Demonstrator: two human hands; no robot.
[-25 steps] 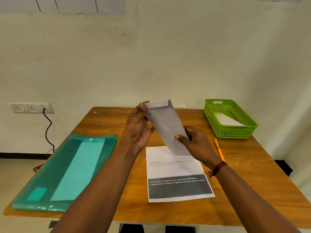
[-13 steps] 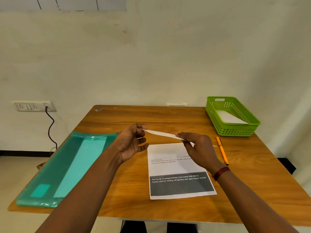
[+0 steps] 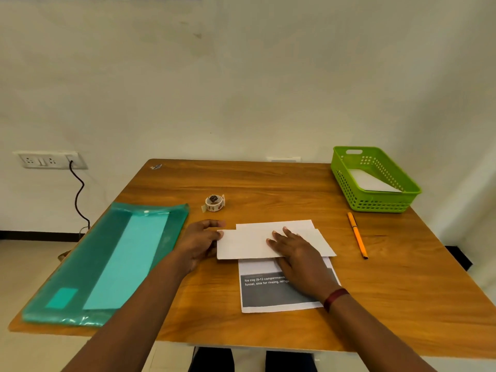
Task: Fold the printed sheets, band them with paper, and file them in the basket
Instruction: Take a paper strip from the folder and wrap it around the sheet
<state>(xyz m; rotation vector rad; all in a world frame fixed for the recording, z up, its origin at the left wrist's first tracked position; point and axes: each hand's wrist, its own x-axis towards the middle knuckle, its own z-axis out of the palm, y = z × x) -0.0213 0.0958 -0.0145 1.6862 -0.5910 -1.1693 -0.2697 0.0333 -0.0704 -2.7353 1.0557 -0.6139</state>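
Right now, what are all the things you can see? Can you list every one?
table: 1, brown wood, fills the middle.
folder: 1, teal see-through plastic, table's left side.
tape: 1 roll, white with brown marks, behind the hands.
envelope: 1, white, flat at table centre, over the top of the sheet.
sheet: 1, white with a grey printed block, partly under the envelope.
pen: 1, orange, right of the papers.
basket: 1, green, far right corner, white paper inside.
socket: 1, white, left wall, black cable hanging.
left hand: at the envelope's left edge.
right hand: flat on the envelope.
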